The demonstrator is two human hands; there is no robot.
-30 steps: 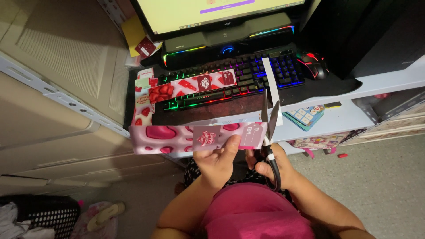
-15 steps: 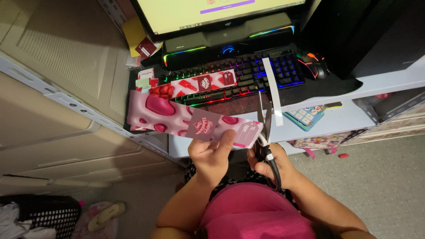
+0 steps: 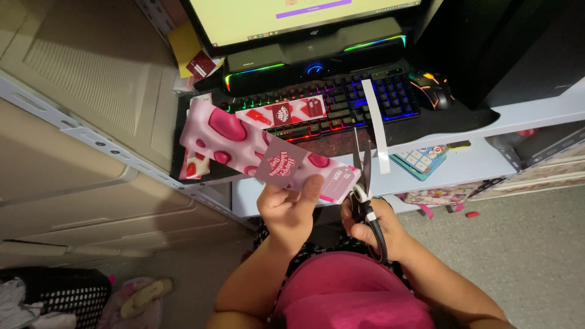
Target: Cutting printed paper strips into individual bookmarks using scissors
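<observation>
A pink paper strip [image 3: 256,143] with red hearts is being pinched in the left hand [image 3: 291,210], slanting above the desk [image 3: 487,164] edge. Scissors [image 3: 365,189] are being gripped by the right hand [image 3: 373,228], blades touching the strip's end, before the keyboard [image 3: 341,103].

The left hand [image 3: 291,210] holds a pink paper strip [image 3: 256,146] with hearts. The right hand [image 3: 372,228] holds scissors [image 3: 364,183], blades at the strip's right end, above the table [image 3: 475,164] front edge.
</observation>
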